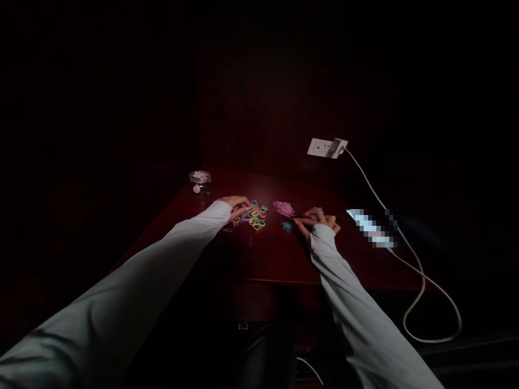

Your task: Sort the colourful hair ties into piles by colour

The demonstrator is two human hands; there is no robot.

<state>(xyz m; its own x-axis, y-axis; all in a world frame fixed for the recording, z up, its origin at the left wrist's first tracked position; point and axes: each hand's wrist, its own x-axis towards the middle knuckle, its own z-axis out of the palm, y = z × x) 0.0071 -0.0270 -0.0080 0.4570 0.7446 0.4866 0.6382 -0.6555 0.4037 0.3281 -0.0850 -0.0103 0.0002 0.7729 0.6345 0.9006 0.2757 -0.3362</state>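
A dark red, glossy desk (259, 265) carries a pink heap (284, 208) of small bands. Around this heap lie a teal heap (287, 226) just nearer, a partly hidden purple heap (317, 210) to the right, mixed-colour bands (261, 215) and pale loops (250, 240) to the left, a clear container (200, 183) farther left, a lit device (371, 229) well right

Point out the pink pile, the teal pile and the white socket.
Pink pile (284, 209): head view, middle of its top.
Teal pile (288, 226): head view, its visible middle.
White socket (321, 147): head view, on its faceplate.
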